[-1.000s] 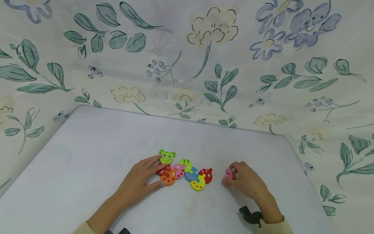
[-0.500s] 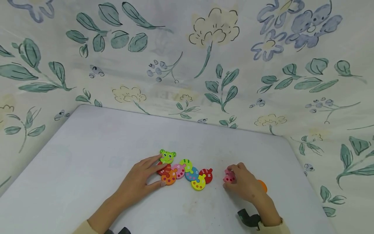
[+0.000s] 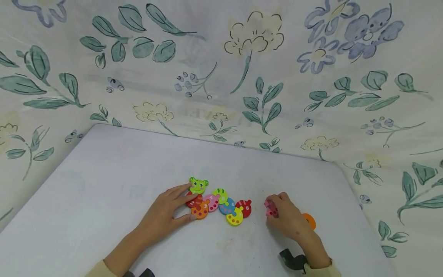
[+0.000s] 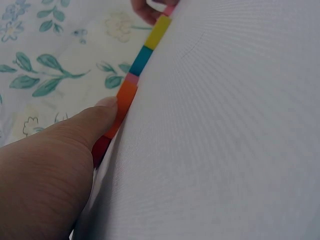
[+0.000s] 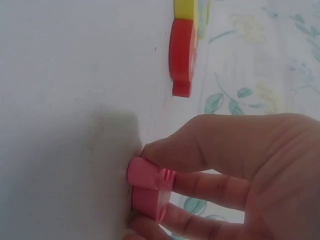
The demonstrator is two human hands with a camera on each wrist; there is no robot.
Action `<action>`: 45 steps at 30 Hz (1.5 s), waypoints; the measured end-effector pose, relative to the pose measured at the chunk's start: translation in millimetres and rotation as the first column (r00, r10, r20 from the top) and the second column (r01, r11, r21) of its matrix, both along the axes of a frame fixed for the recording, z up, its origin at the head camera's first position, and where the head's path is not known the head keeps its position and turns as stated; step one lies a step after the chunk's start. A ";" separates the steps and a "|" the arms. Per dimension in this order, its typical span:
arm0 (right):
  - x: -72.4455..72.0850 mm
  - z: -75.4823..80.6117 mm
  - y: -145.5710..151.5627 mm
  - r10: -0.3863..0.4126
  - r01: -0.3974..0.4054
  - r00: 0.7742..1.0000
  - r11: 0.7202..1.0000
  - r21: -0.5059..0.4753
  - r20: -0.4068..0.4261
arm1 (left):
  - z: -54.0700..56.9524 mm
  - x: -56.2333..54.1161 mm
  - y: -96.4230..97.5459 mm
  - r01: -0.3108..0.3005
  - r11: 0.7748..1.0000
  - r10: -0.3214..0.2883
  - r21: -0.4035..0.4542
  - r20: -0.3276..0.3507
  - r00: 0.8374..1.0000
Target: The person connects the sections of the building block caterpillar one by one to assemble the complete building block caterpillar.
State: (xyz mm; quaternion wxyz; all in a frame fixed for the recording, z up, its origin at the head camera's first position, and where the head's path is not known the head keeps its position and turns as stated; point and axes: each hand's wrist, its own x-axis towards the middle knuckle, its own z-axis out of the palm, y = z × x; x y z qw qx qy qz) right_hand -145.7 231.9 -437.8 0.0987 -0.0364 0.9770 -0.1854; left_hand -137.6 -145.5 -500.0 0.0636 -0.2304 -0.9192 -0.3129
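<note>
Head view. Found right hand (image 3: 288, 220) with fingers bent, grasping a pink spotted piece (image 3: 272, 210) between thumb and fingertips, beyond the tail end of a joined caterpillar chain (image 3: 222, 204) and apart from it. Observed left hand (image 3: 160, 214) at the opposite end, fingers released and nearly straight, touching the green face piece (image 3: 197, 187) and red piece 2 (image 3: 194, 201), with thumb against orange piece 3 (image 3: 199, 211). Noted next in order: pink piece 4 (image 3: 211, 204), light green piece (image 3: 219, 194), blue piece (image 3: 226, 207), yellow piece (image 3: 234, 219) and red piece 8 (image 3: 246, 209). Recorded also an orange piece (image 3: 309, 221), partly hidden by the right hand, and a white table (image 3: 138, 165) under a floral cloth (image 3: 194, 92) backdrop.

Left wrist view. Confirmed thumb extended, with tip on the side edge of orange piece 3. Cannot tell the lie of the other left fingers from here.

Right wrist view. Confirmed pink spotted piece pinched, close to the table surface; cannot tell whether touching it. Seen above, well clear of the thumb: red piece 8, with tab toward the right hand.
</note>
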 end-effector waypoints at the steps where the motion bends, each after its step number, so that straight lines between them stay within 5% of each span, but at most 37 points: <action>1: -0.2 -0.3 0.2 0.002 -0.002 1.000 1.000 -0.001 -0.002 | -0.1 -0.1 0.2 -0.001 1.000 0.001 -0.002 0.001 1.000; 45: -7.7 6.3 -12.4 0.145 -0.143 0.984 0.989 0.026 -0.106 | 0.0 -0.1 0.3 -0.008 1.000 0.008 -0.010 0.014 1.000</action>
